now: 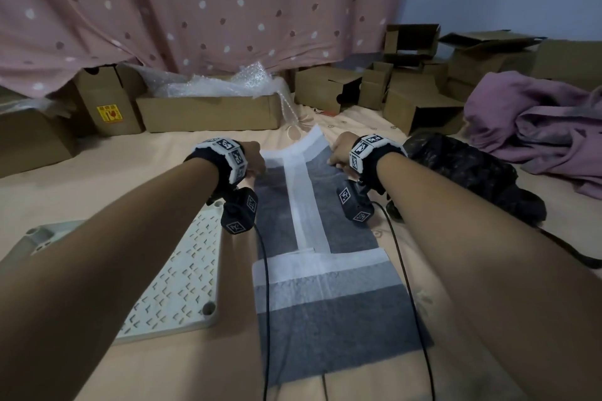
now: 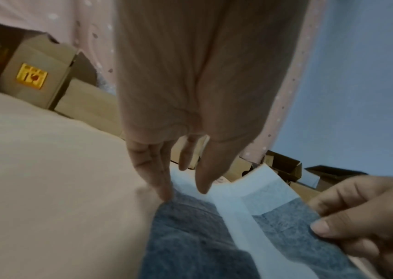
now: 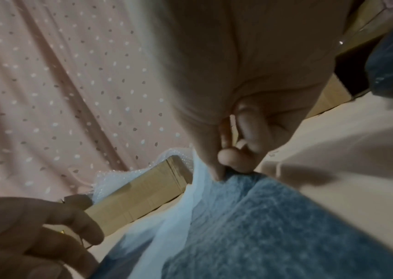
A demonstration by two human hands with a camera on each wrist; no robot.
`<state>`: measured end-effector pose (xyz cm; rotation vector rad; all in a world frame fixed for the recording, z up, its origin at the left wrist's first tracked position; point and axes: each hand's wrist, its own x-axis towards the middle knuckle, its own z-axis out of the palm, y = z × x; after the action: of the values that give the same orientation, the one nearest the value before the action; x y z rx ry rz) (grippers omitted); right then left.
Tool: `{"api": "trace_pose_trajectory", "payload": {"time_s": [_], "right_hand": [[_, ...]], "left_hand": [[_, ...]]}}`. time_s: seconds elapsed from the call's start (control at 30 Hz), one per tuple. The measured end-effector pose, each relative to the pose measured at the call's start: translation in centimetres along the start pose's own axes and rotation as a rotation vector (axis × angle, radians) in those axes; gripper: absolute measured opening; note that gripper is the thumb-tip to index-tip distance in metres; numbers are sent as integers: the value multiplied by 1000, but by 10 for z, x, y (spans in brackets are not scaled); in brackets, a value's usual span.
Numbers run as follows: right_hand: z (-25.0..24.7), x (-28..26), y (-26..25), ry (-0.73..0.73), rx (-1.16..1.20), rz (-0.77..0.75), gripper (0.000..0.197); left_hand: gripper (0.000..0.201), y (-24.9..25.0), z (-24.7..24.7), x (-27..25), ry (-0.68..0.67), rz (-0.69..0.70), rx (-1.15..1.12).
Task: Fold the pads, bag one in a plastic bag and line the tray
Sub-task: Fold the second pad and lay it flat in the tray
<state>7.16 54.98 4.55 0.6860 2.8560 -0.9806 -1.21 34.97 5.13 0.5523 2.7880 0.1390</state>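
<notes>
1. The far pad [image 1: 312, 192] lies on the bed [image 1: 130, 172] straight ahead, grey with a white strip down its middle; its long axis runs away from the person, and its near end touches or overlaps a 2nd pad [image 1: 332, 309] lying closer in.
2. The left hand [image 1: 255, 158] is at the far pad's left edge near the far end; in the left wrist view its fingers [image 2: 157, 177] are fairly straight with the tips down at the edge, the thumb above the pad; whether they pinch it I cannot tell.
3. The right hand [image 1: 342, 153] is at the opposite long edge; the right wrist view shows its thumb and fingers [image 3: 235, 158] curled and pinching that edge.
4. Both hands are level across the pad's short axis, so the far end lies just beyond them and the length stretches back toward the body; judged from this, the fold would bring the far end toward the person, each hand equally near.
5. The perforated tray [image 1: 182, 270] lies left of the pads under the left forearm, unlined; a dark plastic bag [image 1: 469, 172] lies right of the right wrist.
</notes>
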Motion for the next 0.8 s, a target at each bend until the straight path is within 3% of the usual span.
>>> {"api": "trace_pose_trajectory", "payload": {"time_s": [0.13,0.23,0.33,0.37,0.47,0.53,0.6,0.67,0.8], "right_hand": [[-3,-20,4,11,269,-31,26],[-3,-20,9,-5,362,-76,24],[-4,-26,19,-55,363,-131,16],[-4,-29,23,-37,351,-153,11],[-3,-36,36,17,298,-206,21],[-2,-40,41,19,224,-249,12],[-5,-40,46,9,152,-269,18],[-9,-41,50,-16,84,-246,27],[-14,-45,48,5,-51,-183,25]], "left_hand": [[25,-5,-4,-3,48,11,-216],[46,-8,-6,-7,87,9,-297],[47,-11,-4,-14,119,5,-367],[44,-12,-3,-17,123,10,-393],[35,-17,1,-25,159,53,-483],[30,-21,3,-34,172,121,-508],[35,-25,7,-42,110,193,-491],[52,-30,12,-50,3,240,-442],[66,-44,19,-57,-151,260,-330]]}}
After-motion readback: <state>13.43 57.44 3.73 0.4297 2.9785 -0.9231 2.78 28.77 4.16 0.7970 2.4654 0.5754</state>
